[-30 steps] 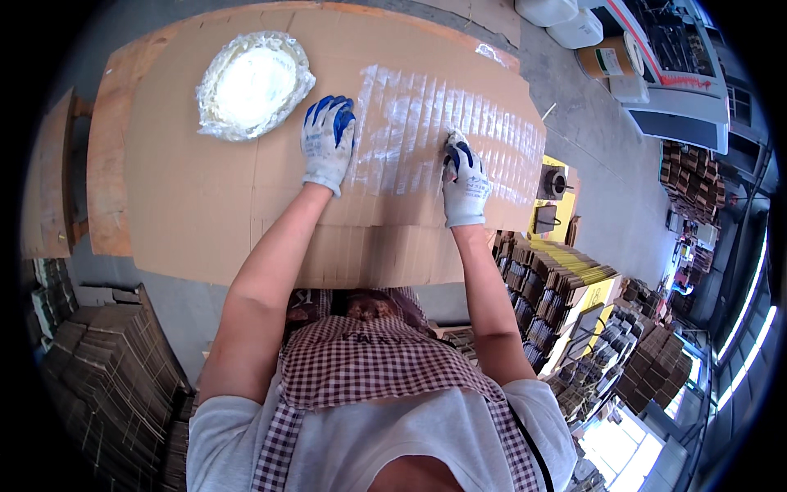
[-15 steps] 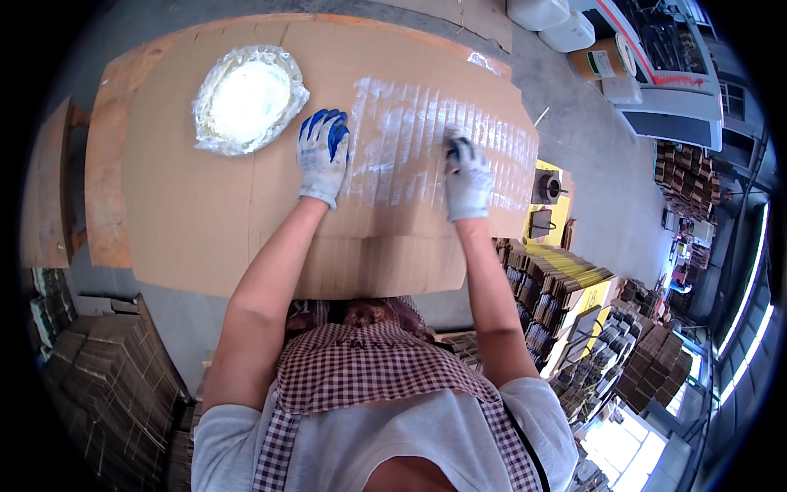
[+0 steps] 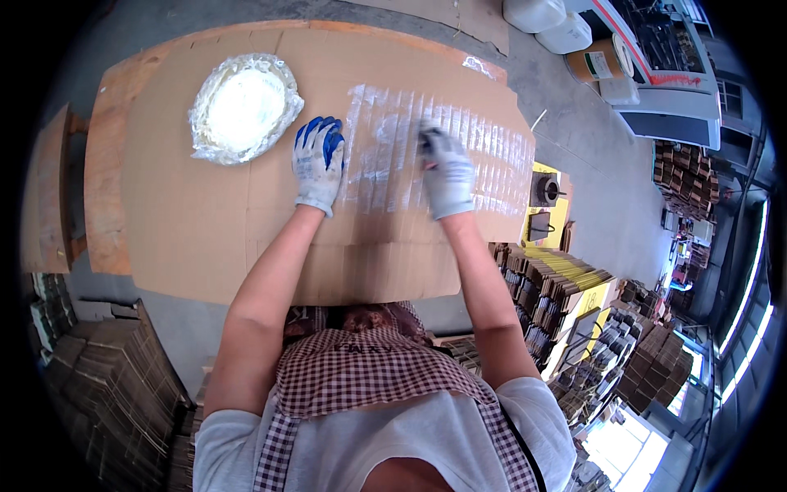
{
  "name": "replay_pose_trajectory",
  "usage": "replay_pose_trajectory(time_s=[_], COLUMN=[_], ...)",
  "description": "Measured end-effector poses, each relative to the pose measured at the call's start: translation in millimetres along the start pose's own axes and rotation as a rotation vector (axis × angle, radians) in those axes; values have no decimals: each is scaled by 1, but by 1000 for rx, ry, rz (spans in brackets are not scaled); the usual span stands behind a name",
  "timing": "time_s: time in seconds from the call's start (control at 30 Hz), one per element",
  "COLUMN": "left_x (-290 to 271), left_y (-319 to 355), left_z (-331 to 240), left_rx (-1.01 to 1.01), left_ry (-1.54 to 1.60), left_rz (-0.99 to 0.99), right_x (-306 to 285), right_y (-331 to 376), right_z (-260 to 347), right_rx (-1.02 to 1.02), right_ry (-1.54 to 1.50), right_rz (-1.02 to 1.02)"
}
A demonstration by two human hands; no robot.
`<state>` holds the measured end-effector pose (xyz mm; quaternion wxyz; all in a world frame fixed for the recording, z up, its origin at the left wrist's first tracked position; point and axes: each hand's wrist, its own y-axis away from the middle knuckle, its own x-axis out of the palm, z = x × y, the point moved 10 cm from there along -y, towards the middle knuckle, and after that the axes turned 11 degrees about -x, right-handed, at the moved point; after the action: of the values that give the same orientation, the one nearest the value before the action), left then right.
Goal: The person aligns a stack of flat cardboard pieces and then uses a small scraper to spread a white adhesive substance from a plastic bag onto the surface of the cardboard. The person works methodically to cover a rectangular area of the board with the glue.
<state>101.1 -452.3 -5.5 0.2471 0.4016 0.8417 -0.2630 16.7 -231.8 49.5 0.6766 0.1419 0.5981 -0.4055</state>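
A broad sheet of brown cardboard covers the work surface. On its right half lies a patch of whitish, glossy parallel strips. My left hand, in a white glove with blue fingers, rests flat on the cardboard beside the patch's left edge, holding nothing. Over the middle of the strips is my right hand, in a similar glove with dark fingertips. Its fingers are smeared by motion, so whether they hold anything does not show. Left of my left hand sits a round white roll-like bundle in crinkled clear plastic.
Wooden board edges show under the cardboard at the left. Right of it stand a yellow panel with a dark metal part and stacked cardboard pieces. More bundled cardboard is at lower left. White jugs and a brown drum stand far right.
My right hand has slid left across the strips. My left hand stays flat in nearly the same place; the whole view has shifted slightly.
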Motion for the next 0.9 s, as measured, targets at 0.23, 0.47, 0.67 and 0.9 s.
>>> replay_pose_trajectory(time_s=[0.23,0.47,0.67,0.9], left_x=[-1,-4,2,-2], left_y=[-3,-1,-4,1], left_z=[-9,-4,-7,-8], left_rx=[-19,35,8,22], left_ry=[58,18,52,43], left_rz=[44,-56,-2,-14], right_x=[3,20,-10,-6], right_y=[-27,-29,-25,54], right_z=[-37,56,-86,106], right_rx=[235,-128,318,-61], right_ry=[64,34,216,-11], right_rz=[122,114,102,270])
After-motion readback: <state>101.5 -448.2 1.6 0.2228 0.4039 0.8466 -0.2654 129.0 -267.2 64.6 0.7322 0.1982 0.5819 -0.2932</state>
